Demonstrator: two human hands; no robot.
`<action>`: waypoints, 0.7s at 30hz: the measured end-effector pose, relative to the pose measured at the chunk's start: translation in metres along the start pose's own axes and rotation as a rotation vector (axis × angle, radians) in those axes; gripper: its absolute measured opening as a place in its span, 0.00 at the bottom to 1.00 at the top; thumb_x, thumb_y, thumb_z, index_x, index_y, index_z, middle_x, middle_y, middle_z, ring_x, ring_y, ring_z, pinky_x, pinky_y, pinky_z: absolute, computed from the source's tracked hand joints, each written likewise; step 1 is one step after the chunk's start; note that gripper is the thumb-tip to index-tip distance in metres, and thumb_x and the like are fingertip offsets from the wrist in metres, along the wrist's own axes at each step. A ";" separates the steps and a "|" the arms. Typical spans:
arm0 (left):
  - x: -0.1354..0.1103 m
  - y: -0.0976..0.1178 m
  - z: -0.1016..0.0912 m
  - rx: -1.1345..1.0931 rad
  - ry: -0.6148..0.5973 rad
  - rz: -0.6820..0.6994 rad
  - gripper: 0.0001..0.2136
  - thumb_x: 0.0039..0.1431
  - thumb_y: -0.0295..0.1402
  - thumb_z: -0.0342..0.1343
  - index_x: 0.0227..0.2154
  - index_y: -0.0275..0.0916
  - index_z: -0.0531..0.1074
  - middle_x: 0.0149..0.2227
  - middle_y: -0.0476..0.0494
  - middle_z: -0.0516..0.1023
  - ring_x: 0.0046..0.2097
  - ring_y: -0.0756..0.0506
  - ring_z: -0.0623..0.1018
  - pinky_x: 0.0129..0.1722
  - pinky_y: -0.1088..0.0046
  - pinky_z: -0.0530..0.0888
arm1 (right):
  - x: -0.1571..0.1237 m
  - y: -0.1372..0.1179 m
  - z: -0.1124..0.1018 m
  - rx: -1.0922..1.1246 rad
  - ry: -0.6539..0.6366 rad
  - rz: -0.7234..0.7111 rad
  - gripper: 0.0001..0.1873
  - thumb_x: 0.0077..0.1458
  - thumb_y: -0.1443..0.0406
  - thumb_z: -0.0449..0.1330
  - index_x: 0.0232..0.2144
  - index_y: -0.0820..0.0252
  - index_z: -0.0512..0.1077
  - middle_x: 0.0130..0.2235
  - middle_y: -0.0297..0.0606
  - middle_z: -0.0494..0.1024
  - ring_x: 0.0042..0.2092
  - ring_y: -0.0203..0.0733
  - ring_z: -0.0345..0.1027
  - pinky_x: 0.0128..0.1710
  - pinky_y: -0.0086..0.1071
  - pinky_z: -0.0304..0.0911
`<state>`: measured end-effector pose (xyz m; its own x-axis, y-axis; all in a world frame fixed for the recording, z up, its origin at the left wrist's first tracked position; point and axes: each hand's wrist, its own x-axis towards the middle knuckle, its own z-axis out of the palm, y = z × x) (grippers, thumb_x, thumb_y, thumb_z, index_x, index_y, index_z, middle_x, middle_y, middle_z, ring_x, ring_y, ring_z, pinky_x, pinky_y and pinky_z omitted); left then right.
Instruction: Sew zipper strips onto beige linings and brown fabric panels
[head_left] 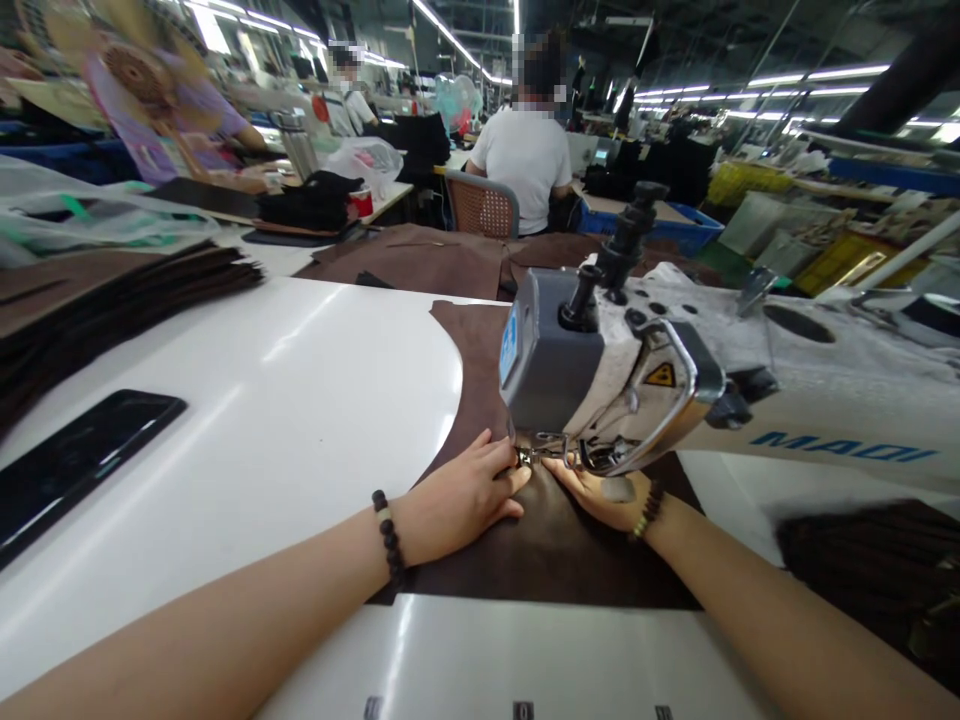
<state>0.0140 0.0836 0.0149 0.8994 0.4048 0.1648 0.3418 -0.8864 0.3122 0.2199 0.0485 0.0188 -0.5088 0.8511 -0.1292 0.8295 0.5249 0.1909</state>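
A dark brown fabric piece [555, 550] lies on the white table [300, 400] under the head of a grey and white sewing machine [600, 360]. My left hand [457, 495] rests flat on the fabric, fingers stretched toward the presser foot [529, 457]. My right hand [600, 495] lies on the fabric just right of the foot, partly hidden under the machine head; its fingers look extended and pressed on the cloth. Both wrists carry bead bracelets.
A black phone [75, 460] lies at the left of the table. Stacks of dark fabric [112, 300] sit at far left and another pile [870, 560] at right. More brown pieces [420, 260] lie behind. A seated person in a white shirt [525, 160] works ahead.
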 end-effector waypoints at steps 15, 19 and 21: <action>0.002 -0.001 -0.003 -0.011 -0.026 -0.006 0.13 0.61 0.35 0.48 0.45 0.34 0.66 0.47 0.37 0.65 0.51 0.41 0.66 0.56 0.58 0.61 | 0.000 0.010 0.019 0.185 0.057 0.003 0.21 0.54 0.74 0.43 0.43 0.61 0.71 0.43 0.40 0.75 0.45 0.41 0.70 0.42 0.32 0.65; 0.002 -0.001 -0.003 -0.025 -0.029 -0.008 0.14 0.61 0.35 0.48 0.46 0.33 0.66 0.46 0.38 0.66 0.50 0.41 0.67 0.56 0.58 0.61 | -0.001 0.009 0.019 0.278 0.106 0.025 0.19 0.57 0.70 0.43 0.43 0.60 0.71 0.42 0.40 0.76 0.44 0.40 0.69 0.42 0.30 0.64; 0.002 -0.002 -0.003 -0.025 -0.022 -0.009 0.14 0.61 0.35 0.48 0.46 0.34 0.66 0.46 0.38 0.67 0.50 0.42 0.67 0.55 0.58 0.61 | -0.001 0.009 0.019 0.309 0.112 0.032 0.19 0.58 0.69 0.42 0.43 0.60 0.71 0.41 0.40 0.76 0.45 0.39 0.69 0.43 0.31 0.64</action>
<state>0.0141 0.0863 0.0175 0.9022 0.4075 0.1412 0.3433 -0.8768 0.3368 0.2321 0.0522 0.0020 -0.4889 0.8722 -0.0168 0.8676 0.4841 -0.1138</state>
